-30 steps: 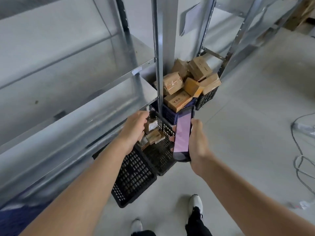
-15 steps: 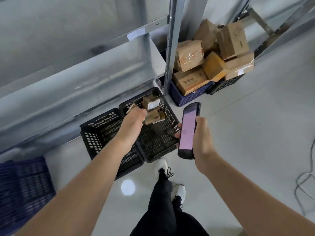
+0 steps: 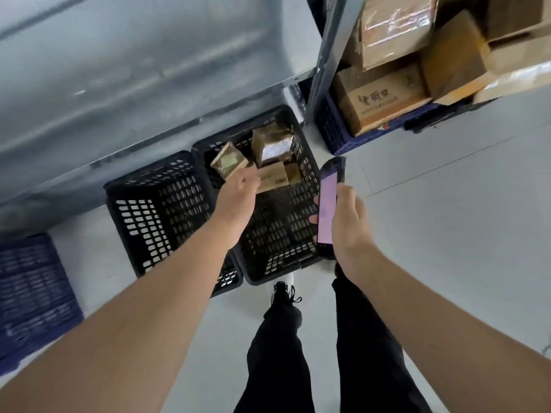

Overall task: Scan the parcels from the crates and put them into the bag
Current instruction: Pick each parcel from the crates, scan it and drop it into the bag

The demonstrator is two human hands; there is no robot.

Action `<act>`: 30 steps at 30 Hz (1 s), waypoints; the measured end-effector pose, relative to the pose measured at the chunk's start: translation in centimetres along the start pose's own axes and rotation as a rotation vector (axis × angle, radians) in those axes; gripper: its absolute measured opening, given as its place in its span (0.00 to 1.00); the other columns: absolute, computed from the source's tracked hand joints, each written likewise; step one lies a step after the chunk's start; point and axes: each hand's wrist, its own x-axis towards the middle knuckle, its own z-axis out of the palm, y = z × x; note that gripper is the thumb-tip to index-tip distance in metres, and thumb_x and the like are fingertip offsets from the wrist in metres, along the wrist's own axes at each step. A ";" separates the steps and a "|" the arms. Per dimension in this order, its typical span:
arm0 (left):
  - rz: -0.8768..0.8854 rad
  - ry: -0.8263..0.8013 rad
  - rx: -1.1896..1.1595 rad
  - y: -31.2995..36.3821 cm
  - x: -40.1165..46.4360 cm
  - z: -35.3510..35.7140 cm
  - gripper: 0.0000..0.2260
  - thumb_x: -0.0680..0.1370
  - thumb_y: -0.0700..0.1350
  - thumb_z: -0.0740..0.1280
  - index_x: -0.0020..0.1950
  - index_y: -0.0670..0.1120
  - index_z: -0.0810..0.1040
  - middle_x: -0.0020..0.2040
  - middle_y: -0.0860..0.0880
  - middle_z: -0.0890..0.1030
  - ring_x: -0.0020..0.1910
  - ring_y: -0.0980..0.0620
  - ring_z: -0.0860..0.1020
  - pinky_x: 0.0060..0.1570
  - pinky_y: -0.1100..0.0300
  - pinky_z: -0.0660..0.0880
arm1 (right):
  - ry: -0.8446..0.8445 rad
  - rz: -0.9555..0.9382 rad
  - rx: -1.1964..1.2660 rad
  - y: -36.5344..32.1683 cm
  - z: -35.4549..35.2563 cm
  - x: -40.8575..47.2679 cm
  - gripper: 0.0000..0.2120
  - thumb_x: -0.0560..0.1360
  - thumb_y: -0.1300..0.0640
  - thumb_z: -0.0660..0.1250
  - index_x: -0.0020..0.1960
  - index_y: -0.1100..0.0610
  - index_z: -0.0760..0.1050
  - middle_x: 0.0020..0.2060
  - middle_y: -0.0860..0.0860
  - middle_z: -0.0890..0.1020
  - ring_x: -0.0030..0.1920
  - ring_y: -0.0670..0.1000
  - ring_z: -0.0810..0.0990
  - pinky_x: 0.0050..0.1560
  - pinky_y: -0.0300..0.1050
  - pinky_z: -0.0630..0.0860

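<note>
Pickup step: left hand over black crate, fingers hidden, grip indeterminate; right hand gripping scanner; next, lift parcel to scan.

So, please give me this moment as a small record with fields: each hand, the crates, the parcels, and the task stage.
left hand: reaches into the right black crate, at a small parcel; grip not visible
right hand: holds the scanner, screen lit
right black crate: a few small parcels at its far end
left black crate: no parcels visible
blue crate: piled with larger cardboard boxes
shelf: metal, above the black crates
bag: not in view
task stage: picking the next parcel, scan not yet done
</note>
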 end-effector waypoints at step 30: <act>-0.001 0.188 0.346 -15.0 26.3 7.7 0.42 0.72 0.56 0.77 0.82 0.56 0.62 0.74 0.49 0.75 0.71 0.46 0.75 0.70 0.48 0.75 | -0.091 0.034 -0.181 9.5 4.6 24.3 0.17 0.85 0.42 0.49 0.48 0.45 0.74 0.52 0.52 0.83 0.51 0.55 0.86 0.55 0.57 0.82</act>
